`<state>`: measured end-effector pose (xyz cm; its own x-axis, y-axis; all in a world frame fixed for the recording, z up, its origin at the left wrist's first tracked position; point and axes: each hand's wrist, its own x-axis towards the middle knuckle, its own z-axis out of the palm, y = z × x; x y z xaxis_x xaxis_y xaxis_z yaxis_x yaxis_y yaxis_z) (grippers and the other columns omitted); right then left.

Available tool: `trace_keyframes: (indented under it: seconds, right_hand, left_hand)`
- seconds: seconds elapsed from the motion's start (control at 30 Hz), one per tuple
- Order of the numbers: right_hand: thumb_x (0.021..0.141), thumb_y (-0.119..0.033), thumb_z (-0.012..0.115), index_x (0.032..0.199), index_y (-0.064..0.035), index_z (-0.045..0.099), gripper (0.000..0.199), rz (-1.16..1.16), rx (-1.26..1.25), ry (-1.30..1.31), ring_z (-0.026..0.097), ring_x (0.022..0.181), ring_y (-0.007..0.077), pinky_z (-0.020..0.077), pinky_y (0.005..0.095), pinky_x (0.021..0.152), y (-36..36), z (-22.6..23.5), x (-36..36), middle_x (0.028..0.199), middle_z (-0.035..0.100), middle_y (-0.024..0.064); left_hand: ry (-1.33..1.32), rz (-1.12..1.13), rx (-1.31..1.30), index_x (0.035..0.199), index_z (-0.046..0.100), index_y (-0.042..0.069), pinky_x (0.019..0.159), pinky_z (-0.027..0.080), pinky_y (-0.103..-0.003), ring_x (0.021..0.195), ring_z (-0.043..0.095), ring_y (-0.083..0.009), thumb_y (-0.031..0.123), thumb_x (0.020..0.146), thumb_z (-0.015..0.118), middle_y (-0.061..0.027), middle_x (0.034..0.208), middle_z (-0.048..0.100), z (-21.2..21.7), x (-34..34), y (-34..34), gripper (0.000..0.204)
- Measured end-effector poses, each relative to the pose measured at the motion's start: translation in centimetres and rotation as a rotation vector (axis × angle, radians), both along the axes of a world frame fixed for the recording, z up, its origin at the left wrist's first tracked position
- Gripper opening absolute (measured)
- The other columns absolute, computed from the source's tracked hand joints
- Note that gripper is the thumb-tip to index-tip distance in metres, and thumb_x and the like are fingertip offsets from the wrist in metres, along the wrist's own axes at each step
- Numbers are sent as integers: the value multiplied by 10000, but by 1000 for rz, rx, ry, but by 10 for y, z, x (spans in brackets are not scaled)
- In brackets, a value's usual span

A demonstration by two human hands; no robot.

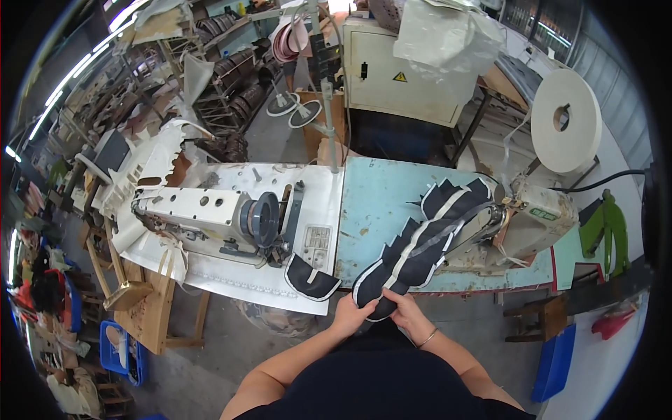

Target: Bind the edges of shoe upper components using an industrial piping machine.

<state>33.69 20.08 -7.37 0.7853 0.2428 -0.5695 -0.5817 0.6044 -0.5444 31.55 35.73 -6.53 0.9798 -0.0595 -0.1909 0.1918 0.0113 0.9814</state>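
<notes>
A chain of black fabric pieces with white edges, which look like shoe uppers, runs from the machine on the right down to my hands. A pale tape strip runs along the middle of the pieces. My left hand grips the left edge of the nearest piece. Close beside it, my right hand pinches the same piece, thumb on top. The far end of the chain lies by the metal arm of the taping machine. One loose black piece with a pale strip rests left of my hands, at the edge of the white table.
A white sewing machine with a dark handwheel stands on the white table at left. The taping machine sits on a worn turquoise tabletop. Above it hangs a large white tape roll. Wooden stools and blue bins stand on the floor.
</notes>
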Motion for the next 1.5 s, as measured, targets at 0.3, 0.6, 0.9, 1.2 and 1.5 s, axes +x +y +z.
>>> trace_keyframes:
  seconds: [0.3,0.6,0.9,1.2,1.5]
  right_hand:
    - [680,-37,695,999,15,561,350,-116,-191,-29,583,837,210,473,334,719,14,-20,37,967,596,86]
    - [777,-111,626,1167,-65,448,431,124,130,-98,535,1010,221,455,394,839,10,8,40,1130,527,71]
    - [785,-170,623,1126,-55,480,387,211,-9,-120,557,935,168,482,325,750,20,19,21,1070,547,50]
    - [715,-74,672,1070,-51,501,394,54,-398,-156,565,832,137,468,266,673,-14,37,22,954,585,41]
    - [746,-138,657,1150,-63,457,457,148,-154,-74,523,953,162,420,328,812,-22,11,18,1072,545,32]
  left_hand:
    - [31,144,-58,903,598,7,652,470,-292,737,593,-149,153,724,667,-96,831,623,21,-2,8,241]
    - [1,709,-339,1110,441,-22,829,429,-311,934,552,-220,38,725,651,-139,1043,552,-78,21,116,443]
    - [419,-29,-601,954,570,-15,649,449,-255,621,539,-143,287,734,667,-3,733,586,-21,27,29,386]
    - [-115,-87,177,887,615,-10,659,466,-283,733,618,-172,185,694,673,-110,791,644,34,17,-4,280]
    - [13,19,-47,844,625,1,603,454,-271,656,593,-130,200,731,652,-64,726,637,17,6,-16,231]
